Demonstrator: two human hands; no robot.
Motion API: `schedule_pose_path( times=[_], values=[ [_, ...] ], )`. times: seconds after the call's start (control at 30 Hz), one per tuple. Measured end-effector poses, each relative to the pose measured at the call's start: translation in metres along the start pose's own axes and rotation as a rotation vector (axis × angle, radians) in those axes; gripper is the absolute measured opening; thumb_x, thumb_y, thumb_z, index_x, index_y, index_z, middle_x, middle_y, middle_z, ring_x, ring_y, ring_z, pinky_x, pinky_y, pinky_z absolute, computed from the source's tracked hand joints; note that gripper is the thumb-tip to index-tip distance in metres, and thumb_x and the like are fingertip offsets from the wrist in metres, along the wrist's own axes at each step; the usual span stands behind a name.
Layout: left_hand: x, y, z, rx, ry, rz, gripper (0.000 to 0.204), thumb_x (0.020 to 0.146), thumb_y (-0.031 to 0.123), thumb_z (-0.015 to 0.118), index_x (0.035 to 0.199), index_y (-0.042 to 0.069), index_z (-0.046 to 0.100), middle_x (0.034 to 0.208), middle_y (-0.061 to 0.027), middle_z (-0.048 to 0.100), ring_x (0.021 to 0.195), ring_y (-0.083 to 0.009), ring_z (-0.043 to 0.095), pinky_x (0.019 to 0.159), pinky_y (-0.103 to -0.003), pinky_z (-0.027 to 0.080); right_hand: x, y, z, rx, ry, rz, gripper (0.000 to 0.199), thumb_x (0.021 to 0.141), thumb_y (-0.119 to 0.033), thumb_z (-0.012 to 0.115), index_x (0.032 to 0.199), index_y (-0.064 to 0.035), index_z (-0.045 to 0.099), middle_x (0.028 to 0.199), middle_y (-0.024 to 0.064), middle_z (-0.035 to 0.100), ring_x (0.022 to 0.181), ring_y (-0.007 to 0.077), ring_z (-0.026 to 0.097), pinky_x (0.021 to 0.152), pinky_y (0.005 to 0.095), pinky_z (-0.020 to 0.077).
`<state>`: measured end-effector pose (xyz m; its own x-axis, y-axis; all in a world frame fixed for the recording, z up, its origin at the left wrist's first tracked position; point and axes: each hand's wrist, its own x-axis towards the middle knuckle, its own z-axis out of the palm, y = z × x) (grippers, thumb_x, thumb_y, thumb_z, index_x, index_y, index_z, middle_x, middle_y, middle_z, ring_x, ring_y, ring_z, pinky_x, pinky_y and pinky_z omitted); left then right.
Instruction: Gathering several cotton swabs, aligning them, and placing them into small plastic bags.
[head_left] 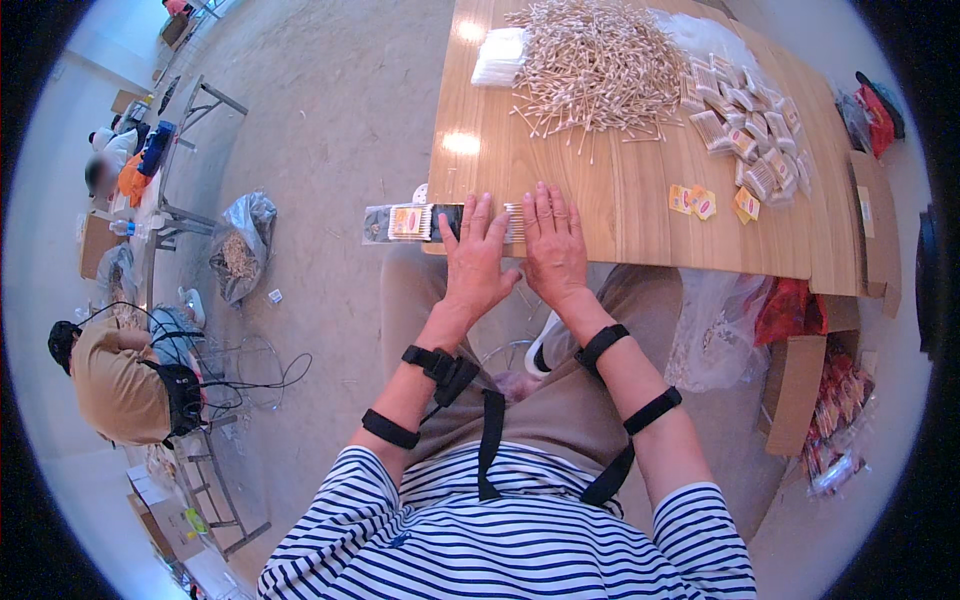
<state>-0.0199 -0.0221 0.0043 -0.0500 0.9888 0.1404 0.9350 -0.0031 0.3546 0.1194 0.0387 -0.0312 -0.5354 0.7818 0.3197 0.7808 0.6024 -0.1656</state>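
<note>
Both hands lie flat, palms down and fingers spread, side by side at the near edge of the wooden surface (620,215). The left hand (478,258) covers the right end of a narrow clear packet of cotton swabs (420,222), which lies along that near edge with its other end sticking out past the corner of the surface; a yellow-and-red label shows through the packet just left of the hand. The right hand (553,245) rests just beside the left one, its thumb touching the left hand's side, and a short row of swab tips shows in the gap between the two sets of fingers. Neither hand pinches anything; both simply press down. Beyond the hands, toward the far end of the surface, sits a large loose heap of cotton swabs (598,65), with a stack of white packets (498,57) just left of it. To the right of the heap lies a spread of filled small packets (748,125), and nearer than those, a few loose yellow labels (705,203). A cardboard box (878,215) lies at the right edge of the surface. Off to the left of the surface, well apart on the floor, stands a grey plastic bag (240,248), and beyond it a seated person in a tan shirt (115,385).
</note>
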Motion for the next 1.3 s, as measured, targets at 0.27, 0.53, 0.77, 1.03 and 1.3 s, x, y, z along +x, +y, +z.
schedule_pose_path(
  times=[0.27,0.53,0.77,1.03,1.3],
  values=[
    [0.000,0.001,-0.003,0.012,-0.024,-0.002,0.091,0.060,0.027,0.089,0.140,0.008,0.050,0.158,-0.0189,0.032,0.152,-0.0363,0.020,0.119,-0.065,0.007,0.001,0.000,-0.001,0.012,0.006,0.004,0.063,0.087,-0.015,0.057,0.147,-0.0016,0.041,0.157,0.0181,0.036,0.147,0.0344,0.032,0.121,0.0510,0.0232],
    [0.006,-0.002,0.002,0.014,-0.033,-0.001,0.097,0.060,0.026,0.088,0.145,0.010,0.045,0.159,-0.0187,0.031,0.152,-0.0358,0.019,0.119,-0.066,0.007,0.001,0.000,-0.002,-0.004,0.007,-0.013,0.064,0.085,-0.015,0.060,0.145,-0.0004,0.042,0.155,0.0191,0.037,0.146,0.0352,0.033,0.121,0.0502,0.0229],
    [-0.003,0.000,0.007,0.149,-0.030,0.058,0.105,0.062,0.029,0.088,0.150,0.004,0.036,0.160,-0.0175,0.029,0.153,-0.0336,0.018,0.119,-0.065,0.007,0.000,0.001,-0.001,-0.006,-0.004,-0.007,0.065,0.085,-0.014,0.060,0.145,0.0007,0.042,0.155,0.0198,0.037,0.147,0.0351,0.031,0.122,0.0496,0.0220],
    [-0.011,0.004,0.025,0.281,0.009,0.032,0.119,0.060,0.036,0.089,0.154,0.000,0.025,0.164,-0.0169,0.022,0.154,-0.0301,0.015,0.120,-0.064,0.004,0.003,0.001,-0.022,0.092,-0.136,-0.044,0.101,0.063,-0.023,0.083,0.148,0.0041,0.034,0.158,0.0250,0.028,0.149,0.0390,0.024,0.124,0.0478,0.0188],
    [-0.007,0.007,0.024,0.290,-0.024,0.006,0.119,0.062,0.037,0.088,0.154,-0.001,0.024,0.164,-0.0168,0.019,0.155,-0.0296,0.014,0.119,-0.066,0.003,-0.002,0.008,-0.006,0.072,-0.077,-0.101,0.097,0.063,-0.021,0.082,0.145,0.0063,0.037,0.156,0.0267,0.030,0.148,0.0402,0.025,0.124,0.0479,0.0193]
  ],
)
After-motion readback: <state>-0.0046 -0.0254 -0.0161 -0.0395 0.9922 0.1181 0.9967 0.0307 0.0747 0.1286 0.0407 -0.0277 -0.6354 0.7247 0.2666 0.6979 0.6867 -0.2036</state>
